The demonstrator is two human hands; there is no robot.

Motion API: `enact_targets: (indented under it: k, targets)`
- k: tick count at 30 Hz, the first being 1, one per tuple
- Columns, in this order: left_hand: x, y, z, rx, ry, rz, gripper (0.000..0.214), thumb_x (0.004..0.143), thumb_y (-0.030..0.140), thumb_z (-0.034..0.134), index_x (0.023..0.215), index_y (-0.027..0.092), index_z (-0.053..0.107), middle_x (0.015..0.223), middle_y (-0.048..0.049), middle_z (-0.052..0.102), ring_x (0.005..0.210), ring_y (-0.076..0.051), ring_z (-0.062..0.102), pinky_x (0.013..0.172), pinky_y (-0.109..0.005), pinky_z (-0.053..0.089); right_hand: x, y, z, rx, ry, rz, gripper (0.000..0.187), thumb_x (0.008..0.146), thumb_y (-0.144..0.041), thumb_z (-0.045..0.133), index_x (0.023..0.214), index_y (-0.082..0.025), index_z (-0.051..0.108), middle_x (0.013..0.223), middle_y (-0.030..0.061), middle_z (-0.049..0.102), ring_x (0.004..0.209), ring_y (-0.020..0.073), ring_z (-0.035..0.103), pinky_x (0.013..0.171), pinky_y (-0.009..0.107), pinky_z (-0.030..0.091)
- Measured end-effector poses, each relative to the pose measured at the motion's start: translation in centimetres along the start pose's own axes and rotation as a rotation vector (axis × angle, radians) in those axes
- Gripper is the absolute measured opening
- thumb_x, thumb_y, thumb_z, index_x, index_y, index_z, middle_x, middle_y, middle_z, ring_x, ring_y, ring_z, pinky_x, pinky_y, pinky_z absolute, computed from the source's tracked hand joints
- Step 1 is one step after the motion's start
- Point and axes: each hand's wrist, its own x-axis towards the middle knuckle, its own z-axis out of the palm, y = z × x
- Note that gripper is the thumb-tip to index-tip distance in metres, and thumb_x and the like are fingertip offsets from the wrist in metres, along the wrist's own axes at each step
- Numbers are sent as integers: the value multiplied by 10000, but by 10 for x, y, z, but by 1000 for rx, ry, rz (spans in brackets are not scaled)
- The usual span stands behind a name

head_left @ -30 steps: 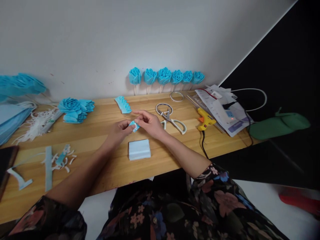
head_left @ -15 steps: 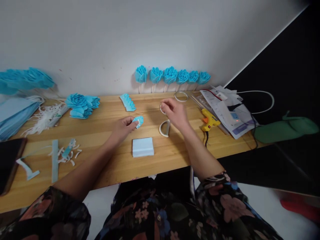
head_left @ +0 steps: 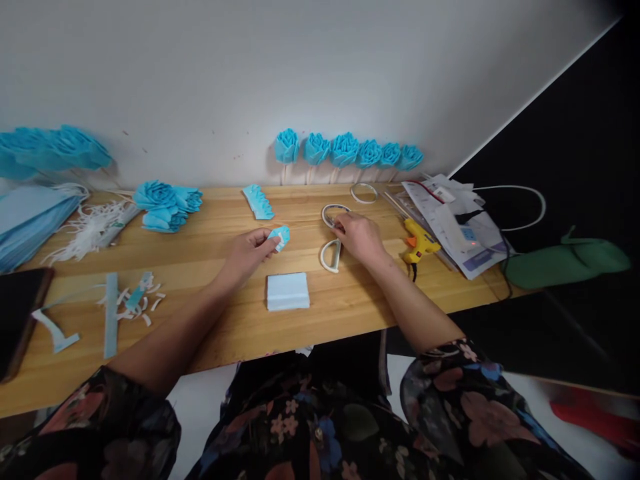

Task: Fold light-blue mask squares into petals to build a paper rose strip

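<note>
- Landmark: pale-blue stack (head_left: 289, 291), flat on the counter (head_left: 235, 340), near its front edge.
- Left hand (head_left: 253, 250): beyond the stack and a little to its left; thumb and fingers pinched on a small blue petal piece.
- Blue petal piece (head_left: 285, 235): raised beyond the stack, patched with white.
- Right hand (head_left: 353, 230): beyond the stack, to its right; fingers bent low over a ring and scissors. Whether they grip either, cannot tell.
- White ring (head_left: 336, 206): beyond the stack, to its right, partly under the fingers.
- Scissors (head_left: 323, 256): right of the stack, one white handle showing, the rest covered.
- Blue scalloped strip (head_left: 258, 202): beyond the stack, slightly left.
- Blue roses (head_left: 345, 150), six, on sticks: in a row well beyond the stack, against the wall (head_left: 240, 73).
- Yellow glue gun (head_left: 419, 241): well right of the stack.
- Loose blue roses (head_left: 164, 203): well left of the stack and beyond it.
- White trimmings (head_left: 145, 303): left of the stack.
</note>
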Motion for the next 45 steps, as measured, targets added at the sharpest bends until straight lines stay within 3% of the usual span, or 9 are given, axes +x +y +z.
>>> enact_targets:
  k: [6,12,16,21,24,28,31,37,45]
  targets:
    - [-1,2,-1,10,10,0,308,709,474,695,696,174,627,614,14,591,551,-93,467,553,-239,363,-2,-4,1,-75,25,51,277,978,-254,462,997,-186,730,1022,127,752,848,236,654,668,316,353]
    - [-1,2,-1,-13,2,-4,320,716,489,697,711,172,652,624,15,589,563,-93,467,557,-238,363,-4,-3,12,-40,112,73,280,962,-246,451,960,-173,721,928,127,745,806,237,644,651,319,335]
    - [-1,2,0,-52,-6,0,308,731,471,701,691,172,646,607,17,574,560,-91,465,553,-234,365,-1,4,23,103,166,147,221,912,-238,497,920,-168,706,890,116,748,779,228,637,663,314,369]
    - [-3,4,-1,-95,-9,11,307,745,464,696,676,172,629,602,16,565,561,-93,468,562,-243,365,-2,10,23,476,265,291,183,879,-294,540,899,-175,677,809,74,732,710,210,636,679,317,445]
    - [-3,4,-1,-112,-9,6,317,749,469,699,662,175,619,598,15,564,562,-95,473,567,-247,374,-11,-5,11,624,330,121,200,913,-345,540,919,-199,676,854,61,725,711,196,630,694,325,478]
    - [-4,5,0,-134,-9,-11,322,753,474,701,665,172,631,600,8,570,563,-96,479,568,-250,378,-19,-40,-8,582,368,-271,185,954,-313,544,962,-240,714,877,71,719,808,216,638,760,354,483]
    - [-4,5,-1,-125,-9,0,329,759,478,695,655,171,637,589,5,567,564,-100,479,568,-251,380,-15,-59,-14,508,401,-440,199,962,-257,540,1008,-248,734,899,85,728,871,230,647,786,368,480]
    - [-4,8,-1,-137,-34,8,339,760,481,684,654,163,638,581,11,556,560,-97,477,563,-246,373,-8,-68,-3,358,597,-546,156,936,-167,585,989,-215,724,837,57,728,799,192,640,740,338,484]
    - [-7,9,1,-111,-39,-22,302,783,436,665,665,160,642,578,13,553,562,-95,482,571,-245,383,-9,-67,3,370,667,-589,136,909,-111,609,972,-200,691,818,59,712,768,188,612,711,328,469]
